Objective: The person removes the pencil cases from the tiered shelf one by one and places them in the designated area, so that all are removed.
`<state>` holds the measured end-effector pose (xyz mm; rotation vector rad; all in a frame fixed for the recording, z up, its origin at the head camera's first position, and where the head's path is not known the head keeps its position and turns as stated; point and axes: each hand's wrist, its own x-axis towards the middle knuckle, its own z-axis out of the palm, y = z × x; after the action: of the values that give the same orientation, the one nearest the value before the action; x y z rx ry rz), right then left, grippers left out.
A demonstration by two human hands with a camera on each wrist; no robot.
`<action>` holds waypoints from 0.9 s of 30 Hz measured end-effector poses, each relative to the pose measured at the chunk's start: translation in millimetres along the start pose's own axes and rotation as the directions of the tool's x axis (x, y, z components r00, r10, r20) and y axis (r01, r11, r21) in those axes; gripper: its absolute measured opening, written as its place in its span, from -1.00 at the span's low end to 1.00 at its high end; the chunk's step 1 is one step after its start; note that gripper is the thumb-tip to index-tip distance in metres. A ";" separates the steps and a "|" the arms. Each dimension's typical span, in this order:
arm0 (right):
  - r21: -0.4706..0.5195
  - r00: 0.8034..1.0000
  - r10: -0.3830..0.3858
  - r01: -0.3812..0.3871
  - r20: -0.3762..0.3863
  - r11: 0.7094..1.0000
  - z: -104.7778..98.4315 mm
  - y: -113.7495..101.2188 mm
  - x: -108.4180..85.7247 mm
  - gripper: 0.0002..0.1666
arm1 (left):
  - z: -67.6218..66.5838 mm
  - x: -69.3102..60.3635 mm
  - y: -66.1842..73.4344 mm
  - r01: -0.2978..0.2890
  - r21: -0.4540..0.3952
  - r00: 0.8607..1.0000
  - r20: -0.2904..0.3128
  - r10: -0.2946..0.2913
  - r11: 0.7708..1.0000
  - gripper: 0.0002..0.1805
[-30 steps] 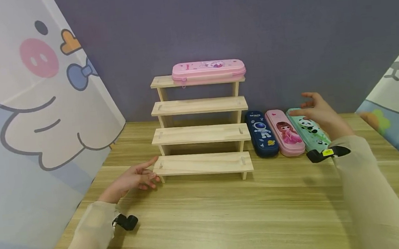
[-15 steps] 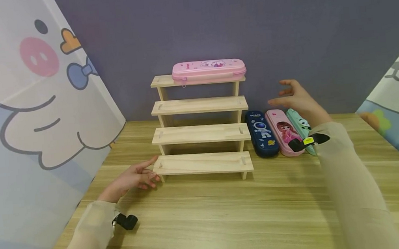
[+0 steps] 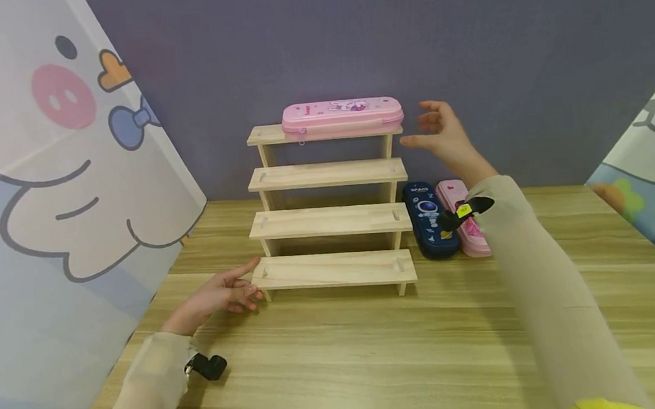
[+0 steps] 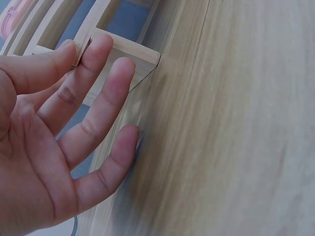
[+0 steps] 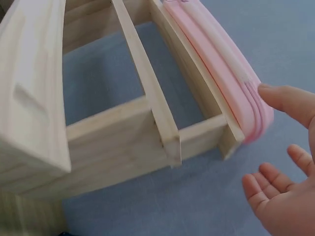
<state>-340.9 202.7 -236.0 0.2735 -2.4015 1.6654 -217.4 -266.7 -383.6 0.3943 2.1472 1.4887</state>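
A wooden tiered shelf (image 3: 329, 220) stands against the back wall. On its top board lies a pink pencil case (image 3: 343, 117) with a rabbit picture, overhanging the right end slightly. At the bottom board's left end, my left hand (image 3: 227, 294) pinches the edge between thumb and index finger; in the left wrist view the remaining fingers are spread. My right hand (image 3: 444, 136) is raised just right of the pink case, fingers loosely bent and holding nothing. In the right wrist view its thumb (image 5: 285, 101) is close to the case's end; whether it touches is unclear.
Right of the shelf, a navy astronaut pencil case (image 3: 422, 212) and another pink pencil case (image 3: 450, 188) lie side by side on the wooden table (image 3: 329, 360). My right forearm partly covers the second. A cartoon-printed panel (image 3: 28, 192) rises at left, a dark wall (image 3: 495, 53) behind.
My right hand has moved left and up from above the green panda pencil case to beside the top board; my arm now hides that case. My left hand has stayed put.
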 end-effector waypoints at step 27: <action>0.060 0.987 -0.160 0.160 0.001 0.985 26.3 -0.1 25.0 -0.19 | 4.8 -1.2 1.8 -0.007 0.005 1.000 -0.008 0.007 1.000 -0.17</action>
<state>-366.5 177.1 -238.1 0.4685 -2.2696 1.6676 -213.8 -262.8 -383.0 0.3979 2.1582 1.4920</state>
